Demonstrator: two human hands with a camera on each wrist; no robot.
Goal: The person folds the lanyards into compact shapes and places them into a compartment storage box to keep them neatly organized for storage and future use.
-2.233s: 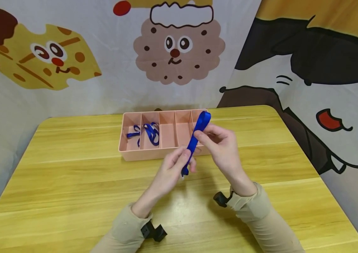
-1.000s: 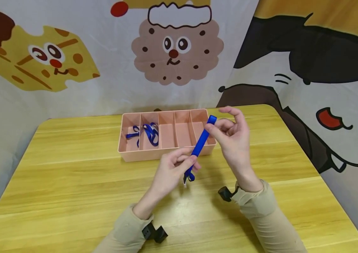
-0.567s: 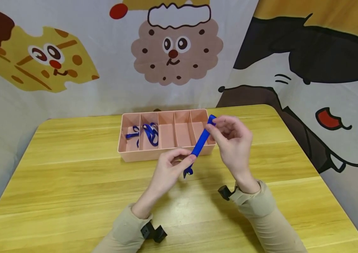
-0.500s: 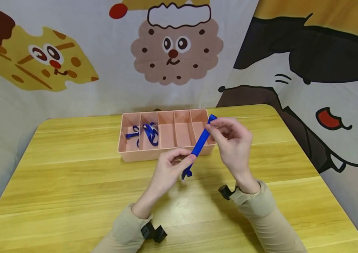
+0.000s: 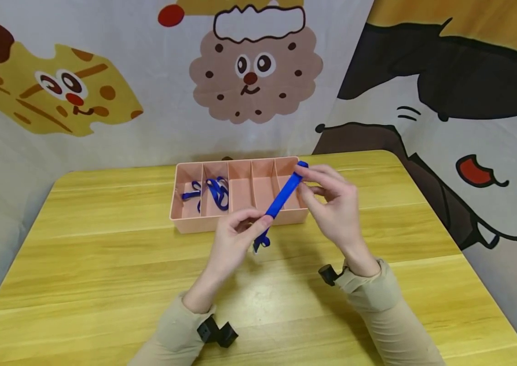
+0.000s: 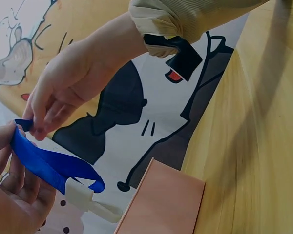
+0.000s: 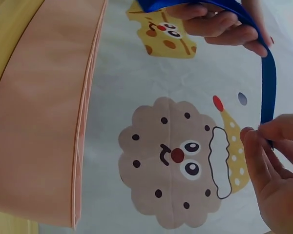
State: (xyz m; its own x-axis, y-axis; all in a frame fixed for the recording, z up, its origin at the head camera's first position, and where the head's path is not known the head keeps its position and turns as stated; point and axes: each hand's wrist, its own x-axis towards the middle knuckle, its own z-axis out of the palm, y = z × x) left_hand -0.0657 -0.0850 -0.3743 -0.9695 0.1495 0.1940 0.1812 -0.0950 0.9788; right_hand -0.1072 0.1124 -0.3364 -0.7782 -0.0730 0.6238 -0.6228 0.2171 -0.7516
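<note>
A folded blue lanyard (image 5: 283,195) is stretched at a slant between the two hands, above the front right of a pink divided box. My left hand (image 5: 235,241) pinches its lower part between thumb and fingers, and a short loop hangs below. In the left wrist view a white plastic clip (image 6: 79,195) sits at the hanging end. My right hand (image 5: 338,208) pinches the lanyard close to its upper end, which sticks out past the fingertips. The right wrist view shows the blue strap (image 7: 268,90) running from one hand to the other.
The pink box (image 5: 203,224) stands at the back of the wooden table (image 5: 103,264). Blue lanyards lie in its leftmost compartment (image 5: 191,195) and the one beside it (image 5: 219,195). A cartoon-printed cloth (image 5: 162,101) hangs behind the table.
The lanyard's open upper loop has been drawn flat between the hands. Over the last half second both hands have shifted slightly left and up with it. The box stays put.
</note>
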